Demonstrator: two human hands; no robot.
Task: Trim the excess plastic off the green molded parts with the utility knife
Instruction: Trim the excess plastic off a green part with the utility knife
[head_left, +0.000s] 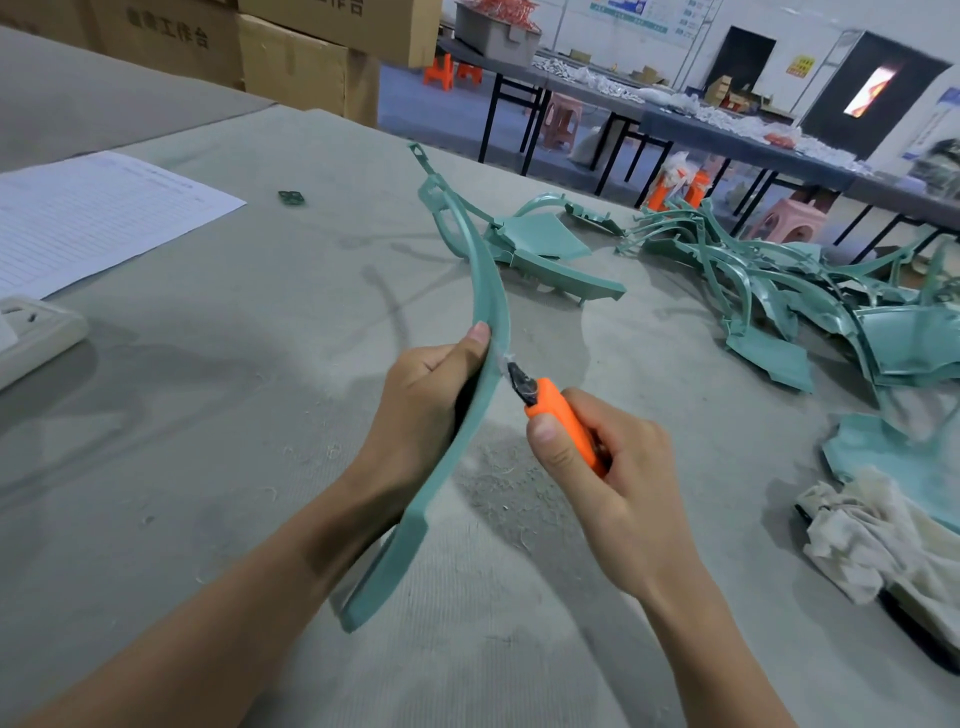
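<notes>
A long curved green molded part (483, 280) is held above the grey table, arching from the far end down toward me. My left hand (423, 400) grips it at mid-length, thumb on its outer face. My right hand (597, 462) holds an orange utility knife (563, 421). Its dark blade tip touches the part's right edge just below my left thumb, where a thin pale sliver curls off. A single green part (545, 249) lies on the table beyond. A tangled pile of green parts (789, 291) lies at the right.
Plastic shavings (498, 483) litter the grey table cloth (208, 415) under my hands. A printed sheet (93, 213) and a white power strip (31, 332) lie at the left. White rags (872, 535) sit at the right edge. Cardboard boxes (291, 57) stand behind.
</notes>
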